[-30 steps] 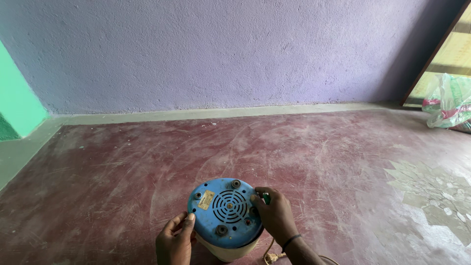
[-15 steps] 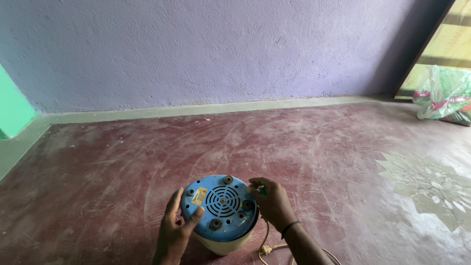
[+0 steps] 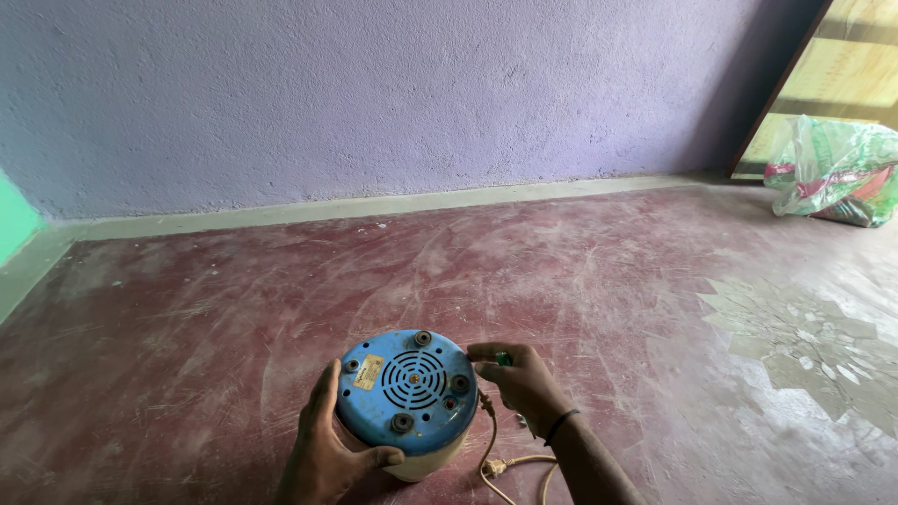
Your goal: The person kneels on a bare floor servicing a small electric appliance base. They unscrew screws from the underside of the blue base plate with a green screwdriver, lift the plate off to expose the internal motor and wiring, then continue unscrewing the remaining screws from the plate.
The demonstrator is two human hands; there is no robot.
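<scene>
A round appliance base [image 3: 409,391] stands upside down on the red floor, its blue underside with a vent grille and rubber feet facing up, its body cream. My left hand [image 3: 323,447] wraps around its left and front side, thumb across the blue rim. My right hand [image 3: 520,382] rests at its right side, fingers pinched on a small green-tipped tool [image 3: 503,358]. A cream power cord [image 3: 500,458] trails from the appliance under my right wrist.
The worn red cement floor [image 3: 561,281] stretches to a purple wall [image 3: 374,93]. A plastic bag of green and red things [image 3: 832,173] lies at the far right by a doorway. A pale, flaked patch [image 3: 804,346] marks the floor on the right.
My left hand has slid around the front of the appliance, thumb now over the rim. The view has shifted slightly; my right hand stays at the appliance's right edge.
</scene>
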